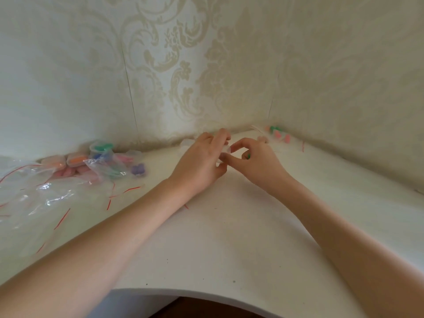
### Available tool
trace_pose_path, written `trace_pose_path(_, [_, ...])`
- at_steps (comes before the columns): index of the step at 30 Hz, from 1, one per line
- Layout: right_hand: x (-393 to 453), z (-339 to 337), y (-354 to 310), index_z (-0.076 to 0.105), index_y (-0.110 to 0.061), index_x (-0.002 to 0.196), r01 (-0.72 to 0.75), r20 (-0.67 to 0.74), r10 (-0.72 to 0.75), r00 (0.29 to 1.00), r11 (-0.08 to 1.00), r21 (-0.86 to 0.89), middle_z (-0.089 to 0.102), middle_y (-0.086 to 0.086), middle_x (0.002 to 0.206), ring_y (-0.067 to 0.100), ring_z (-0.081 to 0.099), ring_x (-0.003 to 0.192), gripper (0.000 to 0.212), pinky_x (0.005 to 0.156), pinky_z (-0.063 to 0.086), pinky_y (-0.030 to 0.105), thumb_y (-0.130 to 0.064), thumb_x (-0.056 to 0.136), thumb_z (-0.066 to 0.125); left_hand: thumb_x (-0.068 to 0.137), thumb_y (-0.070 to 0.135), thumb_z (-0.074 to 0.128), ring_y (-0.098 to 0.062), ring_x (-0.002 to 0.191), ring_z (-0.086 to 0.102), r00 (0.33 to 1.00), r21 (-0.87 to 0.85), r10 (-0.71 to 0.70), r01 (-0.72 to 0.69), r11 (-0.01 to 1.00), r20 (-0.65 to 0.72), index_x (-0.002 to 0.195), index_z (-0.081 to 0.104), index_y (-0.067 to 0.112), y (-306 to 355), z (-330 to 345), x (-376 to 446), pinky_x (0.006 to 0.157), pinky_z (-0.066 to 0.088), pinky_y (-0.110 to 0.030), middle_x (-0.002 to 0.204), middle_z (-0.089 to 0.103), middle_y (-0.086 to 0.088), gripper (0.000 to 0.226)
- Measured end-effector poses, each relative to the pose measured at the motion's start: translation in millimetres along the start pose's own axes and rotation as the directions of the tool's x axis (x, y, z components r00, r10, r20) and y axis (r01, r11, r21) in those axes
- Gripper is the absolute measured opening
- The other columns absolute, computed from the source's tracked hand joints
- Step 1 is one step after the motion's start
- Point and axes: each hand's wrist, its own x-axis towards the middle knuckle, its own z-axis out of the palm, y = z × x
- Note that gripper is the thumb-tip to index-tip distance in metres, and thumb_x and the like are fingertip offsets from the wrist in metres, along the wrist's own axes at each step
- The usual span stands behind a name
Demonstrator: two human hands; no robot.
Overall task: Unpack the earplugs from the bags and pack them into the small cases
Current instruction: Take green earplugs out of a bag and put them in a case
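Earplugs [278, 133] remain unpacked; filled cases [76, 160] wait left; both hands, left [202, 161] and right [254, 160], pinch apparently a clear case [224, 154].

Both hands meet at the back middle of the desk [229, 237], near the wall [206, 65]: the left hand [202, 161] and the right hand [254, 161] touch, with a small case [223, 154] pinched between them. Off to the left, against the wall, sits a cluster of filled cases [101, 152]. In front of that cluster, nearer the person, the bags [41, 203] spread over the desk's left edge. Far right, in the back corner, loose earplugs [278, 134] lie together, well apart from the cases.
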Motion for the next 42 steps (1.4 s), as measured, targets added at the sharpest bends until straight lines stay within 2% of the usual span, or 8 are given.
trace_pose_path(3, [-0.5, 4.7, 0.5, 0.061, -0.022, 0.099, -0.033, -0.001, 0.033, 0.999, 0.999, -0.034, 0.045, -0.007, 0.054, 0.006, 0.038, 0.044, 0.037, 0.048, 0.026, 0.023, -0.048, 0.075, 0.070, 0.072, 0.001, 0.067, -0.025, 0.104, 0.056, 0.998, 0.031, 0.055, -0.056, 0.998, 0.028, 0.114, 0.047, 0.008, -2.9, 1.6, -1.2, 0.072, 0.053, -0.043, 0.104, 0.066, -0.008, 0.047])
trace_pose_path(8, [1.3, 3.6, -0.2, 0.065, -0.023, 0.099, -0.101, 0.055, 0.098, 0.994, 0.994, 0.047, 0.047, -0.010, 0.057, 0.003, 0.038, 0.037, 0.026, 0.046, 0.027, 0.019, -0.043, 0.081, 0.064, 0.074, 0.002, 0.069, -0.013, 0.091, 0.045, 1.000, -0.051, 0.017, -0.016, 0.999, 0.017, 0.113, 0.051, 0.006, -4.3, 1.6, 1.2, 0.073, 0.048, -0.033, 0.102, 0.063, -0.005, 0.042])
trace_pose_path(13, [2.4, -0.6, -1.2, 0.070, -0.026, 0.090, -0.161, 0.083, 0.148, 0.985, 0.969, 0.185, 0.043, -0.019, 0.038, 0.000, 0.037, 0.039, 0.020, 0.050, 0.028, 0.021, -0.042, 0.083, 0.060, 0.078, 0.013, 0.074, -0.024, 0.086, 0.061, 0.999, -0.095, -0.028, 0.031, 0.995, 0.026, 0.110, 0.053, 0.005, -4.3, -0.1, 1.0, 0.075, 0.049, -0.042, 0.104, 0.065, -0.009, 0.039])
trace_pose_path(19, [0.9, -4.5, -2.3, 0.070, -0.027, 0.075, -0.114, 0.150, 0.090, 0.985, 0.980, 0.161, 0.035, -0.014, 0.040, 0.005, 0.029, 0.036, 0.028, 0.043, 0.025, 0.022, -0.048, 0.089, 0.056, 0.075, 0.020, 0.078, -0.026, 0.087, 0.063, 0.998, -0.101, -0.042, 0.048, 0.994, 0.054, 0.105, 0.057, 0.004, -3.0, 0.0, 1.3, 0.075, 0.050, -0.041, 0.102, 0.067, -0.008, 0.040])
trace_pose_path(25, [0.7, -6.9, -0.9, 0.064, 0.002, 0.089, -0.151, 0.254, 0.093, 0.963, 0.964, 0.219, 0.032, -0.006, 0.044, 0.012, 0.023, 0.043, 0.039, 0.040, 0.021, 0.021, -0.034, 0.096, 0.050, 0.064, 0.023, 0.086, -0.023, 0.084, 0.066, 0.977, -0.242, -0.178, 0.201, 0.949, 0.115, 0.093, 0.057, 0.010, -4.1, 0.2, 3.7, 0.078, 0.053, -0.045, 0.089, 0.069, -0.006, 0.043])
trace_pose_path(29, [0.4, -8.5, -1.0, 0.062, 0.005, 0.092, -0.148, 0.292, 0.081, 0.953, 0.965, 0.215, 0.032, -0.004, 0.047, 0.013, 0.023, 0.044, 0.038, 0.039, 0.021, 0.021, -0.030, 0.097, 0.048, 0.061, 0.021, 0.088, -0.023, 0.084, 0.066, 0.968, -0.264, -0.206, 0.238, 0.935, 0.144, 0.092, 0.057, 0.011, -2.5, 0.1, 3.9, 0.079, 0.053, -0.044, 0.088, 0.069, -0.007, 0.045])
trace_pose_path(37, [0.9, -9.4, 2.3, 0.057, -0.006, 0.083, -0.145, 0.318, 0.060, 0.946, 0.957, 0.251, 0.035, -0.009, 0.044, 0.009, 0.024, 0.040, 0.030, 0.037, 0.023, 0.018, -0.028, 0.099, 0.044, 0.062, 0.015, 0.087, -0.020, 0.089, 0.067, 0.965, -0.351, -0.212, 0.255, 0.901, 0.157, 0.092, 0.059, 0.014, -1.4, -1.3, 4.0, 0.084, 0.054, -0.040, 0.089, 0.069, -0.005, 0.041])
trace_pose_path(42, [-0.2, -13.2, 4.7, 0.067, -0.022, 0.079, -0.111, 0.318, 0.027, 0.948, 0.962, 0.251, 0.028, -0.006, 0.049, 0.013, 0.020, 0.047, 0.032, 0.043, 0.019, 0.023, -0.048, 0.092, 0.054, 0.068, 0.010, 0.083, -0.004, 0.088, 0.064, 0.976, -0.401, -0.198, 0.219, 0.890, 0.095, 0.087, 0.056, 0.019, -0.5, -4.1, 3.2, 0.081, 0.052, -0.028, 0.087, 0.067, 0.005, 0.034])
